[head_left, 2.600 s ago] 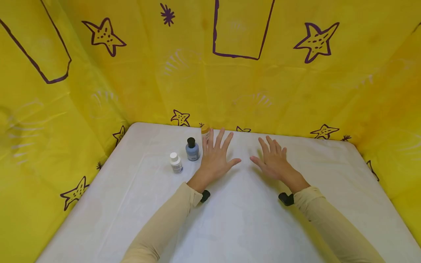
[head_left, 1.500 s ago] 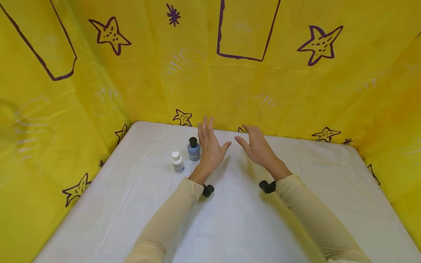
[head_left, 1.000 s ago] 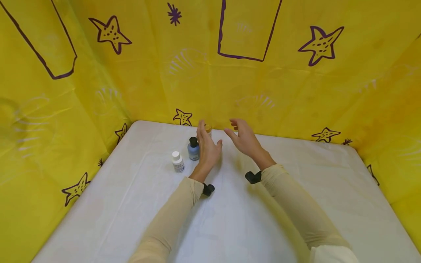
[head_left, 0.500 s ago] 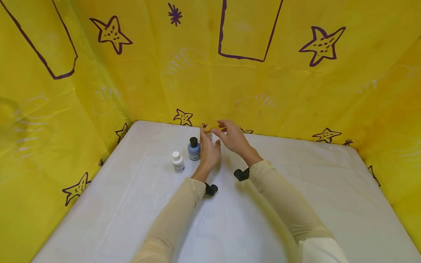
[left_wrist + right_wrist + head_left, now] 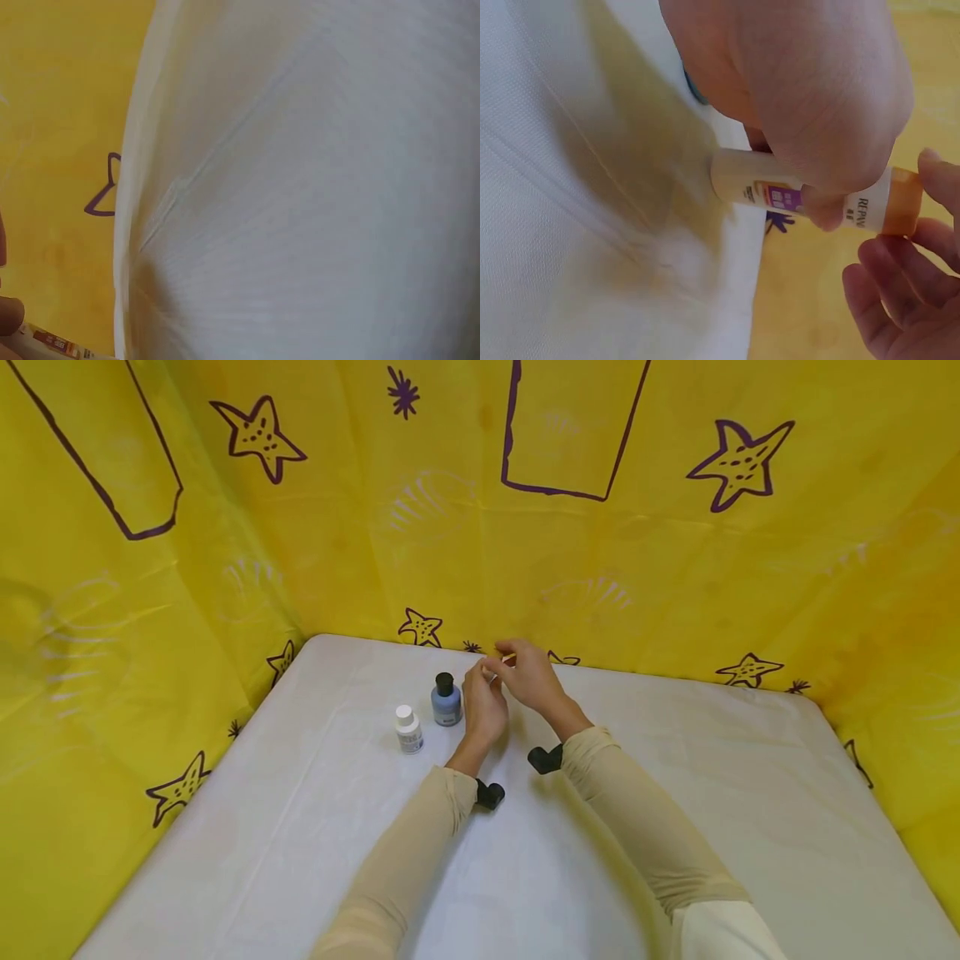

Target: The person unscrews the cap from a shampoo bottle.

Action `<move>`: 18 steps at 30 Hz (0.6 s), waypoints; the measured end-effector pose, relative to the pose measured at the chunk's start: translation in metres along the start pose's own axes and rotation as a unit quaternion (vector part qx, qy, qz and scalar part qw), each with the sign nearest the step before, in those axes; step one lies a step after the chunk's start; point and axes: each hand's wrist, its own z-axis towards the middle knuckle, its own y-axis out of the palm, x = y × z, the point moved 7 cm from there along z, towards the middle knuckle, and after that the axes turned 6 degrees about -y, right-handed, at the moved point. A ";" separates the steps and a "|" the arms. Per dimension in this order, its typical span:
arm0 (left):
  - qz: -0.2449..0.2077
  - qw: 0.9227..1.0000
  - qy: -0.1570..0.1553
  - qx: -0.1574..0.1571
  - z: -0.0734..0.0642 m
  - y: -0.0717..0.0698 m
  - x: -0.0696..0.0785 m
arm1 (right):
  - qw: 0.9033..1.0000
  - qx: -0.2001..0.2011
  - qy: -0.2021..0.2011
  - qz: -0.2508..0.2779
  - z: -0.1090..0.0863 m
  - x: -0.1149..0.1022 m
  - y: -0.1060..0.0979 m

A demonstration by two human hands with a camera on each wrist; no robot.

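A white bottle (image 5: 739, 176) with an orange cap (image 5: 901, 202) and a purple-and-orange label shows in the right wrist view. My left hand (image 5: 485, 708) grips it round the body. The thumb and a finger of my right hand (image 5: 534, 681) pinch the cap, while its other fingers curl loosely below. From the head view the bottle is hidden behind both hands. Only part of its label and a fingertip appear at the lower left corner of the left wrist view. Just left of my left hand stands a blue bottle (image 5: 447, 708) with a black cap.
A small white bottle (image 5: 409, 737) with a white cap stands upright, left of and nearer than the blue one. The white-covered table (image 5: 300, 827) ends at a yellow curtain (image 5: 480, 552) with starfish drawings, which hangs at the back and both sides.
Both hands came from spread and apart to together around the orange-capped bottle. The left fingers closed round its body, and the right hand moved left onto the cap. The blue and small white bottles stayed put.
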 end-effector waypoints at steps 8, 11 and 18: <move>-0.004 1.000 -0.023 -0.002 0.001 0.002 -0.003 | 1.000 0.012 0.006 -0.006 -0.003 0.003 -0.001; -0.014 1.000 -0.025 -0.005 -0.001 0.002 -0.003 | 1.000 0.018 0.006 -0.005 -0.006 0.003 -0.002; -0.014 1.000 -0.013 -0.021 -0.006 0.006 0.005 | 0.999 0.049 0.004 -0.004 -0.011 0.005 -0.008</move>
